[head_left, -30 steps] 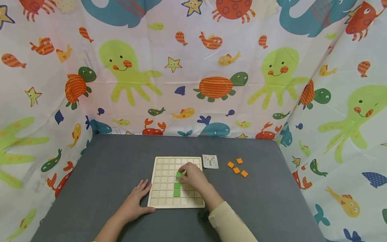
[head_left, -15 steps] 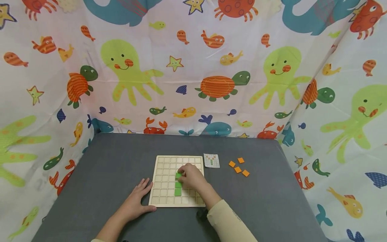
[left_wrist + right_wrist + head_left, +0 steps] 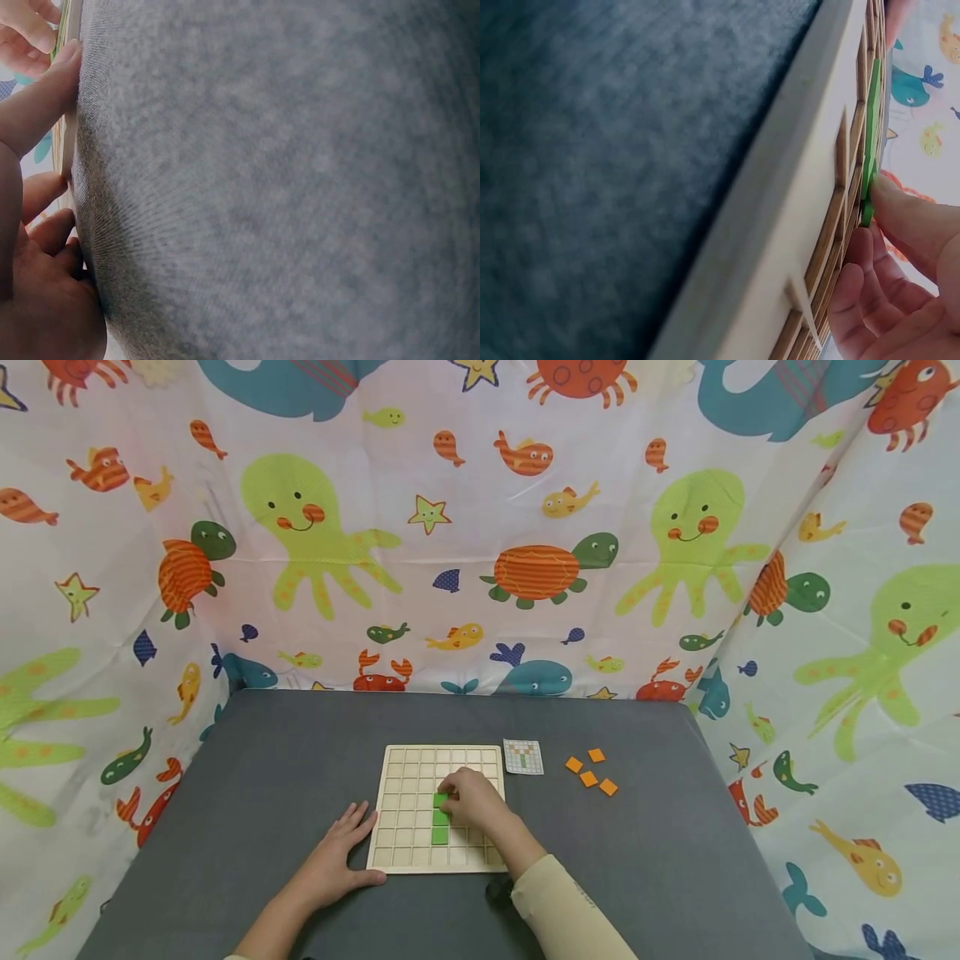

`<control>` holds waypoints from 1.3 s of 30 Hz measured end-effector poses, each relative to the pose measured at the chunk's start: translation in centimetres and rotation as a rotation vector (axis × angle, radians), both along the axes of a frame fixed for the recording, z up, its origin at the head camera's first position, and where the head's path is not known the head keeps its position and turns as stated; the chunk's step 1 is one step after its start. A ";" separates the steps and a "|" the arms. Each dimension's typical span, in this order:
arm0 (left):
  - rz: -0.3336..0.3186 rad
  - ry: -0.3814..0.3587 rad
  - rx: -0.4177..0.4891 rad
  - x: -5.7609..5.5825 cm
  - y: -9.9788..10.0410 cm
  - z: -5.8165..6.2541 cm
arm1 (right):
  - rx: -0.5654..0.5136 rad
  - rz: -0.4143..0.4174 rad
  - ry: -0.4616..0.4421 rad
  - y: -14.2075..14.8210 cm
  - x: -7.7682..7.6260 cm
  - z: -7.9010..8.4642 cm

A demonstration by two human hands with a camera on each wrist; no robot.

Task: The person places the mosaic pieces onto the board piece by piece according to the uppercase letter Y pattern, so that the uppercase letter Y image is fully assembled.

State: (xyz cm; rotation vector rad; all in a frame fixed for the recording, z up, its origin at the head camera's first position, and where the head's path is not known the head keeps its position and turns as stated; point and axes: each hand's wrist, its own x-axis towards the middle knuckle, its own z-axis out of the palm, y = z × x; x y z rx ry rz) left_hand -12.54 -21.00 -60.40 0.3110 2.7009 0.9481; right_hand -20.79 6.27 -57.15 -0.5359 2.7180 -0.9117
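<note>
A pale wooden grid board (image 3: pixel 405 810) lies on the grey table. Two green square tiles, the upper (image 3: pixel 440 817) and the lower (image 3: pixel 439 836), sit in one column of its cells. Just above them my right hand (image 3: pixel 474 800) pinches a third green tile (image 3: pixel 439 799), partly hidden by the fingers. In the right wrist view the thumb (image 3: pixel 911 214) touches green at the board's surface. My left hand (image 3: pixel 337 856) rests against the board's lower left corner, fingers extended along the left side and thumb at the front edge.
Right of the board lies a small printed pattern card (image 3: pixel 523 757). Several orange square tiles (image 3: pixel 588 779) are scattered beyond it. A dark object (image 3: pixel 498 890) shows beside the right sleeve. A cloth printed with sea animals (image 3: pixel 450 552) hangs behind and around the table.
My right hand has brought its green tile slightly toward me, and the gap to the two other green tiles has closed. The left hand keeps its place on the board.
</note>
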 end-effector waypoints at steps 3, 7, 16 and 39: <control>-0.002 0.003 -0.002 0.0 0.0 0.0 | 0.007 -0.004 -0.001 0.1 0.1 0.0; 0.003 0.000 0.002 0.0 0.1 0.0 | 0.003 -0.006 0.005 0.2 0.1 0.1; 0.010 -0.005 -0.012 -0.2 0.1 -0.2 | -0.086 -0.051 0.008 2.2 0.6 0.7; 0.022 0.001 -0.017 -0.1 0.3 -0.1 | -0.090 -0.152 0.143 8.0 1.6 1.3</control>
